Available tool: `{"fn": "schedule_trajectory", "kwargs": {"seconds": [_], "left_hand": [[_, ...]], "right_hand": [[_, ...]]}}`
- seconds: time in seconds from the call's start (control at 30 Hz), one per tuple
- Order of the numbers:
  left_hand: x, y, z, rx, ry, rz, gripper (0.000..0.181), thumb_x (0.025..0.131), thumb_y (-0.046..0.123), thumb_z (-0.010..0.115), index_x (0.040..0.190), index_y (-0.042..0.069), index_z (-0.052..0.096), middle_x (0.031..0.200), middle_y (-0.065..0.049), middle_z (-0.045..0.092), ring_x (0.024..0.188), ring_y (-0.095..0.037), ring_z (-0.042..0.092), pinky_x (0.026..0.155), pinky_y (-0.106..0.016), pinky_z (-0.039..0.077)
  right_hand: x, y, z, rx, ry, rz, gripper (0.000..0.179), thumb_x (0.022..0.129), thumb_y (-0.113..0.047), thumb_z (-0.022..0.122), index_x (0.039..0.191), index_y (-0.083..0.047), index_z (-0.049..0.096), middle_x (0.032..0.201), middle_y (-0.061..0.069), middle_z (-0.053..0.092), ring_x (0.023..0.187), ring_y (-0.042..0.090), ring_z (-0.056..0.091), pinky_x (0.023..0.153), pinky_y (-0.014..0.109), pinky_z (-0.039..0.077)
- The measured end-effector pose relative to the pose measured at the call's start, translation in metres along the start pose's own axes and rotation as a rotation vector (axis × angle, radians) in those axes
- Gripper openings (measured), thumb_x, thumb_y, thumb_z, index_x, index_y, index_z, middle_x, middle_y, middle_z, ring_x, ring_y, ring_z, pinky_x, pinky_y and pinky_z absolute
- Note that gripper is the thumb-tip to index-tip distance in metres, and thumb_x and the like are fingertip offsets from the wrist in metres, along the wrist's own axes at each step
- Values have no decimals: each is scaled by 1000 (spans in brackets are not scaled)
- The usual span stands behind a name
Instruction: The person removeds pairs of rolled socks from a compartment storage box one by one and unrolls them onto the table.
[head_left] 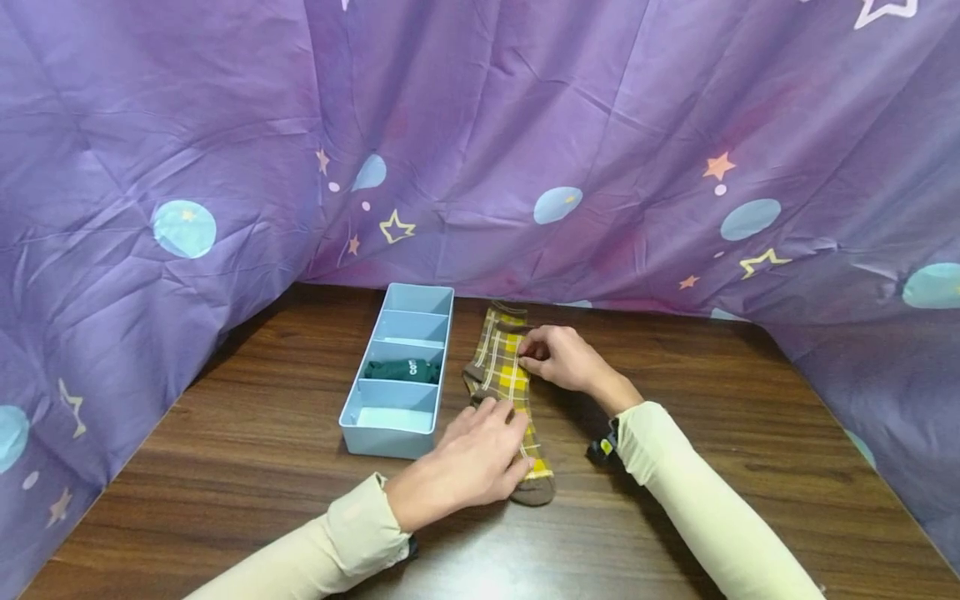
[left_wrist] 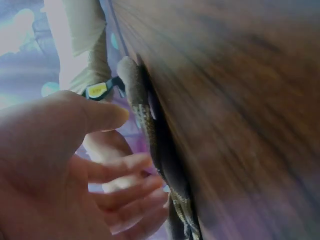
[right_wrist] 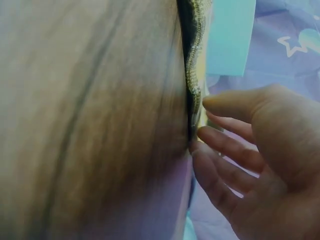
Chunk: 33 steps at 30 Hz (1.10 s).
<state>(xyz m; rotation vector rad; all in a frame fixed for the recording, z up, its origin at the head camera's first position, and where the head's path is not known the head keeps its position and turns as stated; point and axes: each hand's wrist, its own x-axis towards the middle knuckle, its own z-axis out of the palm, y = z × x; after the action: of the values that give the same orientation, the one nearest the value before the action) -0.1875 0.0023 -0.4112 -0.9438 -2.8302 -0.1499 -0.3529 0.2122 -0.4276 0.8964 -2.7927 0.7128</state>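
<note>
A pair of yellow-and-brown plaid socks lies flat on the table, one largely over the other, with a brown toe at the near end and the cuffs at the far end. My left hand reaches over the lower part of the socks, fingers loosely bent and spread, hiding some of the fabric. At the right edge, near the cuffs, is my right hand, thumb and fingertips right at the fabric. In the right wrist view a gap shows between that thumb and the fingers beside the sock edge.
Left of the socks stands a light blue divided box with several compartments. A dark green rolled bundle of fabric with white letters sits in the second compartment from the front. A purple star-patterned curtain hangs behind the wooden table.
</note>
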Motion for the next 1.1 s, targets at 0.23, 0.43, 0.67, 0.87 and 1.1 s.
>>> {"fn": "schedule_trajectory", "kwargs": {"seconds": [0.23,0.43,0.67,0.87,1.1], "left_hand": [[15,0,5,-21,-43,-186,74,102,64,62,148,6,56,154,-18,54,140,-30,54,109,-44,52],[21,-4,7,-91,-146,-283,83,102,68,58,158,7,46,164,-26,45,150,-37,50,119,-50,47],[22,-8,5,-63,-198,-300,81,103,70,54,158,10,46,160,-23,50,143,-35,56,116,-49,49],[23,-9,4,-54,-204,-301,85,103,71,53,160,8,43,153,-21,55,137,-34,59,112,-48,50],[22,-8,5,-52,-215,-289,85,103,71,53,159,8,44,150,-21,57,133,-33,60,110,-47,50]], "right_hand": [[-11,-4,-3,-5,-35,-136,25,92,-12,84,115,-4,78,113,12,78,109,31,74,99,50,59],[-20,-13,-5,-43,-136,-143,53,96,-30,84,139,-3,70,144,17,70,138,37,64,118,53,49],[-24,-22,-12,-112,-252,11,75,96,-52,79,155,-10,59,153,17,64,141,39,62,117,57,49],[-25,-21,-17,-137,-262,39,78,94,-55,80,155,-10,58,146,21,68,135,40,66,112,57,53],[-30,-13,-21,-130,-269,55,80,92,-55,83,153,-10,59,146,22,68,134,43,66,109,59,55]]}}
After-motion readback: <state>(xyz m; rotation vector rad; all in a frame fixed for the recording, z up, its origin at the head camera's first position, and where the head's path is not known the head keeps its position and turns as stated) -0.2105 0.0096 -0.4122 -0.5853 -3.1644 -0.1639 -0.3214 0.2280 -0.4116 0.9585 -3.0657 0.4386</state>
